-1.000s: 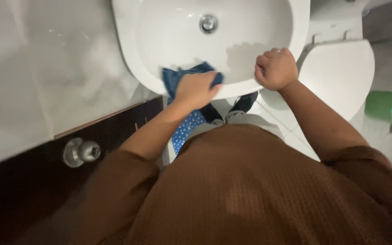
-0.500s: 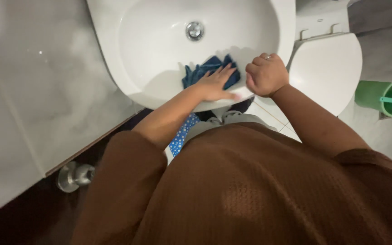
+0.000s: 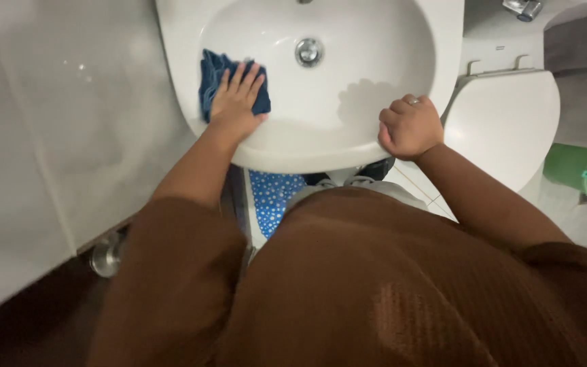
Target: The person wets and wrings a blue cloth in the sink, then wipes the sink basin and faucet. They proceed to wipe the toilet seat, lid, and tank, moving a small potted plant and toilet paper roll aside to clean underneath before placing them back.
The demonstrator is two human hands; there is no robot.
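The left hand (image 3: 236, 102) lies flat with its fingers spread wide, pressing down on a blue cloth (image 3: 213, 80); it is not squeezing the cloth, just holding it against the white sink (image 3: 443, 41); the cloth is bunched up on the inside wall of the bowl, on the left side, and part of it pokes out past the fingertips and by the thumb; the right hand (image 3: 409, 126) is curled into a closed fist on the front rim of the sink, on the right side, and I cannot tell if it grips the rim or only rests on it; a ring (image 3: 414, 101) shows on one finger; the two hands are well apart, with the smooth bowl between them; the round metal drain (image 3: 308, 51) sits near the top middle of the bowl, a little to the right of the cloth and not touching it; both arms come out of wide brown sleeves (image 3: 171, 272); under the sink a blue piece with white dots (image 3: 273, 197) shows; a white toilet lid (image 3: 507, 122) is just right of the sink; a green bucket (image 3: 579, 173) stands farther right on the floor; a round metal knob (image 3: 105, 257) sits low on the left by a dark door.
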